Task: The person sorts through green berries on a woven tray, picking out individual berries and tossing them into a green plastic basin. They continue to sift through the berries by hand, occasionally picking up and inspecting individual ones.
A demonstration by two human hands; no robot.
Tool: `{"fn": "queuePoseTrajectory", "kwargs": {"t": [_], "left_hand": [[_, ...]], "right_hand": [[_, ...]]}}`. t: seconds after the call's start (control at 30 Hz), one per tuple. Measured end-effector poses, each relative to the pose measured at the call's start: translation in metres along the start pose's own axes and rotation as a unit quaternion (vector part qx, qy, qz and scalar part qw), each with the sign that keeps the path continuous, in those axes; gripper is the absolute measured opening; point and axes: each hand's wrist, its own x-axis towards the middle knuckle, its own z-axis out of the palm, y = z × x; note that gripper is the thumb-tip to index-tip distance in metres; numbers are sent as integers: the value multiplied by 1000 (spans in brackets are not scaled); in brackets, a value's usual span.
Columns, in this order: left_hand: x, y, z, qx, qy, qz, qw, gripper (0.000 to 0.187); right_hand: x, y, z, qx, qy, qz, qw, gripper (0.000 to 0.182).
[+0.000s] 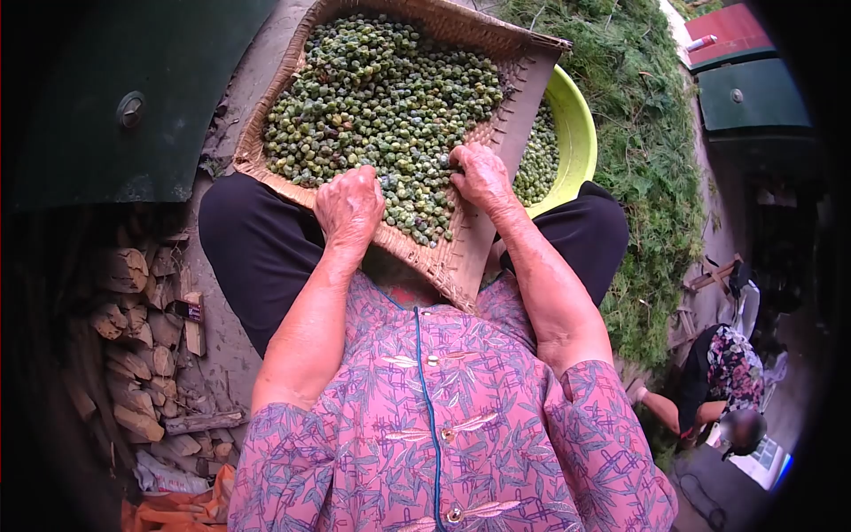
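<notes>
On my lap lies a woven winnowing basket [253, 151] with a flat front strip, heaped with small round green fruits [381, 115]. My left hand [350, 204] is curled closed at the near left edge of the heap, knuckles up. My right hand [481, 175] has its fingers bent in and pressed together at the right side of the heap, against the fruits. What either hand pinches is hidden under the fingers. A yellow-green plastic basin [581, 133], partly covered by the basket, holds more of the same fruits beside my right knee.
Cut green foliage [638, 168] is spread on the ground to the right. Split firewood [137, 355] is stacked at left, below a dark green panel [115, 80]. Orange cloth [191, 505] lies at lower left. Another person [731, 381] is at far right.
</notes>
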Motion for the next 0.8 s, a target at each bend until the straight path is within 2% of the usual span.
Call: {"fn": "queuePoseTrajectory", "kwargs": {"t": [0.27, 0.57, 0.63, 0.7, 0.77, 0.8], "left_hand": [[0, 1, 0, 7, -3, -1, 1000, 9], [0, -2, 4, 7, 1, 3, 1000, 9], [0, -2, 4, 4, 8, 3, 1000, 9], [0, -1, 2, 2, 5, 2, 1000, 9], [0, 0, 0, 0, 3, 3, 1000, 9], [0, 1, 0, -1, 4, 0, 1000, 9]], "right_hand": [[-7, 0, -2, -13, -7, -12, 1000, 19], [-20, 23, -6, 11, 23, 36, 999, 18], [-21, 31, -14, 29, 60, 66, 996, 16], [-19, 42, -37, 33, 105, 199, 974, 15], [-25, 50, -45, -36, 172, 213, 961, 18], [-27, 56, -43, -81, 174, 211, 958, 23]]}}
